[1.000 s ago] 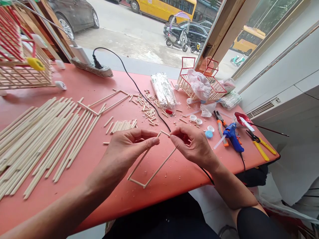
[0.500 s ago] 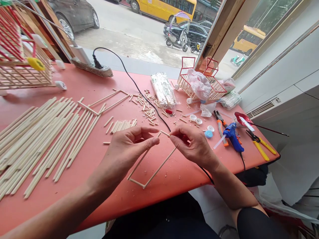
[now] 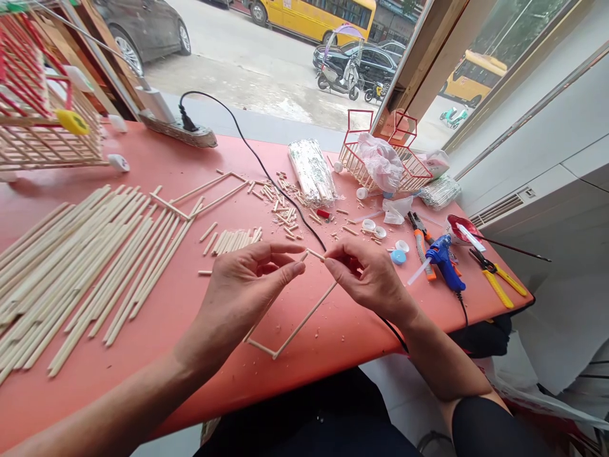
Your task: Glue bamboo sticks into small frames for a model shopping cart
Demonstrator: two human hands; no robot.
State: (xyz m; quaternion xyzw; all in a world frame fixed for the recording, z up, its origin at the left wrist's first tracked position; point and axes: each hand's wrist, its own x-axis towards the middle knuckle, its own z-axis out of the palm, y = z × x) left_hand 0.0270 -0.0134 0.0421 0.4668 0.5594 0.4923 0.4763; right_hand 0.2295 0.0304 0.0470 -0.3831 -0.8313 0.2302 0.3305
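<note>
A narrow frame of thin wooden sticks (image 3: 305,320) lies between my hands above the pink tabletop (image 3: 190,368). My left hand (image 3: 238,292) pinches the far end of its left long stick between thumb and forefinger. Opposite it, my right hand (image 3: 368,276) pinches one end of a short wooden stick (image 3: 316,255), whose other end meets the left stick's tip at a corner. Whether that joint is fixed, I cannot tell. The right fingers hide the far end of the right long stick.
Long wooden sticks (image 3: 80,266) cover the left side, with short cut pieces (image 3: 238,240) nearer the middle. A blue glue gun (image 3: 445,263), yellow-handled pliers (image 3: 497,279) and bottle caps (image 3: 398,256) lie right. A black cable (image 3: 266,158) crosses the table. Stick-built carts (image 3: 52,136) stand behind.
My left hand and forearm have shifted very slightly, covering more of the frame's left long stick. Both pinches stay in place.
</note>
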